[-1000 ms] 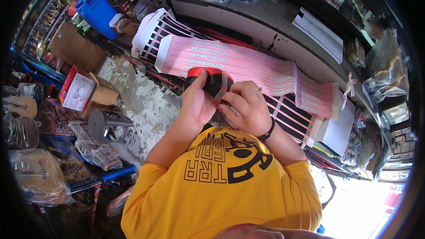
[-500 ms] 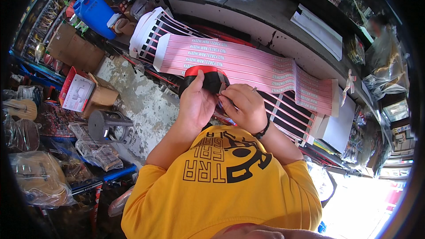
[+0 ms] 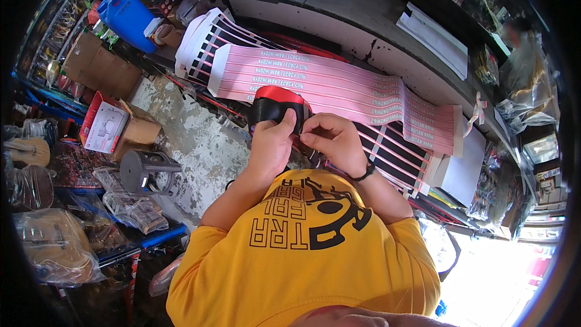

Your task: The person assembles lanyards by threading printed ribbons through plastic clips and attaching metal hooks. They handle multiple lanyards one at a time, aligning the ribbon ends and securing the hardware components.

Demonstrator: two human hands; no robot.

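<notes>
A crowded small shop or repair stall is shown: bagged goods [image 3: 57, 245] are stacked at eight o'clock, cardboard boxes [image 3: 100, 72] at ten o'clock, and striped printed sheets [image 3: 339, 88] are spread across the worktop [image 3: 339, 30] at twelve o'clock.

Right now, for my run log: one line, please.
left hand: holds black-and-red device | right hand: fingers at device | beneath: pink strip sheets

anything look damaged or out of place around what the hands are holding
Nothing stands out. Both hands, left hand and right hand, hold a black and red device over the pink strip sheet, which lies flat on the counter.
</notes>
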